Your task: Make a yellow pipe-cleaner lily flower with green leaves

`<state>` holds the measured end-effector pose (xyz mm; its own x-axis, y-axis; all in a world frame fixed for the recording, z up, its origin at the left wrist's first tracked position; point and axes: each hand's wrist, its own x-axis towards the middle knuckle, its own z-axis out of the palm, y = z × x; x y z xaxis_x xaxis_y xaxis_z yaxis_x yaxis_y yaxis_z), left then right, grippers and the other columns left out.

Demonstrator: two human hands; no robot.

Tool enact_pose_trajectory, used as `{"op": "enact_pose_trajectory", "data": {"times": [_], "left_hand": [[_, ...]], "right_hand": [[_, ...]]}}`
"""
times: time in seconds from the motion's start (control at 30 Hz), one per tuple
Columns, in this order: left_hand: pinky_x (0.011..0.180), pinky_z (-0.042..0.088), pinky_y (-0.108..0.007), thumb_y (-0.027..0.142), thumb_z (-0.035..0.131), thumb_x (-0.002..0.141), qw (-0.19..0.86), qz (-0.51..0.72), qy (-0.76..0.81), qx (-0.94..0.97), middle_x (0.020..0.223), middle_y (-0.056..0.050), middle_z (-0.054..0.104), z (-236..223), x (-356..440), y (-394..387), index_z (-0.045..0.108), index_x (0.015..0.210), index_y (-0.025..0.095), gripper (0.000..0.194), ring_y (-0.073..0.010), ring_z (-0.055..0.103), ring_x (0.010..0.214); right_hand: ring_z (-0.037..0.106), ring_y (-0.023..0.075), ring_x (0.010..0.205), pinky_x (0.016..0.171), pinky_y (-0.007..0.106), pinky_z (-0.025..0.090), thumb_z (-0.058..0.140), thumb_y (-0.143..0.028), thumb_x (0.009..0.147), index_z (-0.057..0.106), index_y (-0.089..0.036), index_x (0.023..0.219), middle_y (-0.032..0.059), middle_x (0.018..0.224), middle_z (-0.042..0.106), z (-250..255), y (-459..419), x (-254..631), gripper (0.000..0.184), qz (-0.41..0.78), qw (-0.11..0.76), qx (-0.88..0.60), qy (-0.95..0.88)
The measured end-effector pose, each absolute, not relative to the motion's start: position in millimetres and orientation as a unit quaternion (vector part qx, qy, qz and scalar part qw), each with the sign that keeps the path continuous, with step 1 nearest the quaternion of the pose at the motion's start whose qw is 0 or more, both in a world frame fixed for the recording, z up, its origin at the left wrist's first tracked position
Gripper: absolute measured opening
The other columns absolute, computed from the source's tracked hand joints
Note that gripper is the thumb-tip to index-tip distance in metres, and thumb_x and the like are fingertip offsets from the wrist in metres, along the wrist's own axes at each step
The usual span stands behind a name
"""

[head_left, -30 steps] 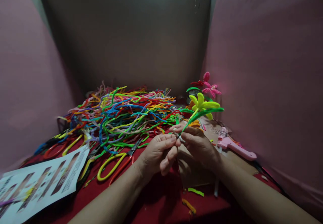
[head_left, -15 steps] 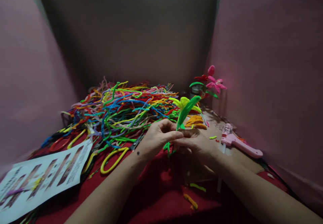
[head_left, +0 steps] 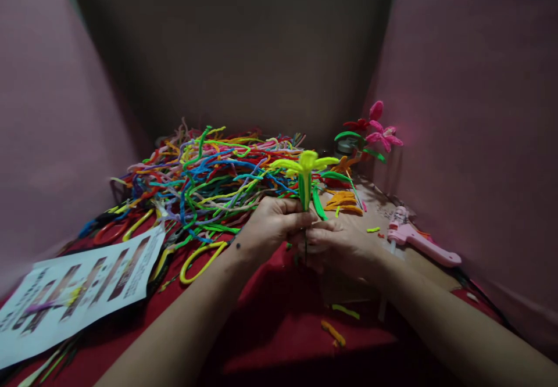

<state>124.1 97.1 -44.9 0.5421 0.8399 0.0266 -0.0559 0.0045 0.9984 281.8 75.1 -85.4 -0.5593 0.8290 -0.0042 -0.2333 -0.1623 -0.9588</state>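
Note:
A yellow pipe-cleaner flower (head_left: 307, 165) stands upright between my hands, its petals spread out to the sides. My left hand (head_left: 275, 225) pinches it just below the bloom, thumb and fingers closed around the green base. Lower down, my right hand (head_left: 342, 240) is closed on the thin dark stem, its fingertips touching or nearly touching those of the left. A curved green leaf (head_left: 319, 203) hangs beside the flower on the right; whether it is joined to the stem I cannot tell.
Behind my hands lies a heap of coloured pipe cleaners (head_left: 218, 181). Yellow-handled scissors (head_left: 182, 272) and a printed sheet (head_left: 104, 288) are at left. On the right are a pink glue gun (head_left: 429, 247), orange pieces (head_left: 342, 201) and pink flowers (head_left: 384, 136). Trimmings (head_left: 333, 333) lie in front.
The flower has turned and become more upright, so its bloom now faces up and the big green leaf no longer covers it. Both hands keep hold. The view has shifted slightly.

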Motion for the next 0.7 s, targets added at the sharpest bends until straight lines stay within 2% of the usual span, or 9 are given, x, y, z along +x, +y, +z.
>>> {"op": "enact_pose_trajectory", "data": {"times": [0.1,0.17,0.27,0.4,0.47,0.6,0.7], "left_hand": [[0.041,0.029,-0.019,0.029,0.068,0.067,0.704,0.356,0.270,0.552,0.049,0.002,0.050,-48.9,124.2,98.9,0.061,0.067,0.010,0.021,-0.0054,0.041,0.039],[0.043,0.032,-0.019,0.028,0.071,0.064,0.742,0.363,0.239,0.511,0.059,-0.001,0.056,-50.4,125.3,99.3,0.063,0.081,0.010,0.026,-0.0070,0.047,0.045],[0.044,0.033,-0.019,0.026,0.073,0.062,0.732,0.395,0.244,0.499,0.068,-0.001,0.058,-51.2,126.3,99.2,0.060,0.091,0.013,0.035,-0.0076,0.050,0.049],[0.040,0.024,-0.017,0.026,0.071,0.065,0.667,0.362,0.309,0.573,0.053,0.004,0.049,-51.9,123.7,100.4,0.058,0.071,0.011,0.021,-0.0038,0.039,0.042],[0.041,0.022,-0.018,0.027,0.069,0.067,0.644,0.346,0.322,0.601,0.049,0.004,0.046,-51.4,122.0,101.5,0.055,0.062,0.011,0.022,-0.0034,0.036,0.041],[0.041,0.023,-0.018,0.024,0.066,0.070,0.644,0.365,0.309,0.597,0.047,0.005,0.044,-47.4,121.1,102.9,0.054,0.059,0.011,0.021,-0.0033,0.034,0.040],[0.040,0.023,-0.018,0.024,0.065,0.071,0.653,0.391,0.293,0.579,0.045,0.006,0.041,-44.9,121.5,102.3,0.051,0.056,0.012,0.023,-0.0033,0.034,0.038]], "right_hand": [[0.048,0.0096,0.053,0.046,0.022,0.035,0.060,-0.037,0.076,0.069,-0.013,0.080,0.0026,0.064,0.057,-83.9,72.8,280.4,0.026,0.703,0.353,-0.291,-0.545],[0.048,0.0094,0.055,0.047,0.021,0.033,0.062,-0.035,0.075,0.070,-0.014,0.081,0.0027,0.068,0.057,-83.3,71.2,278.9,0.024,0.685,0.368,-0.304,-0.551],[0.045,0.0089,0.057,0.049,0.021,0.031,0.061,-0.032,0.077,0.070,-0.016,0.079,0.0010,0.066,0.055,-83.0,70.3,277.5,0.019,0.659,0.395,-0.320,-0.554],[0.039,0.0079,0.054,0.050,0.021,0.029,0.057,-0.036,0.080,0.068,-0.015,0.081,-0.0006,0.062,0.052,-84.0,71.3,279.0,0.024,0.633,0.399,-0.339,-0.570],[0.039,0.0072,0.052,0.050,0.021,0.029,0.061,-0.037,0.078,0.066,-0.015,0.078,-0.0018,0.061,0.052,-84.8,72.1,280.5,0.022,0.625,0.399,-0.345,-0.576],[0.045,0.0091,0.052,0.051,0.023,0.035,0.052,-0.043,0.083,0.062,-0.015,0.073,-0.0002,0.062,0.054,-85.5,74.0,283.2,0.032,0.650,0.382,-0.321,-0.574],[0.049,0.0116,0.058,0.052,0.024,0.038,0.051,-0.040,0.082,0.061,-0.015,0.075,0.0021,0.067,0.056,-85.5,75.8,284.0,0.028,0.689,0.379,-0.286,-0.548]]}}
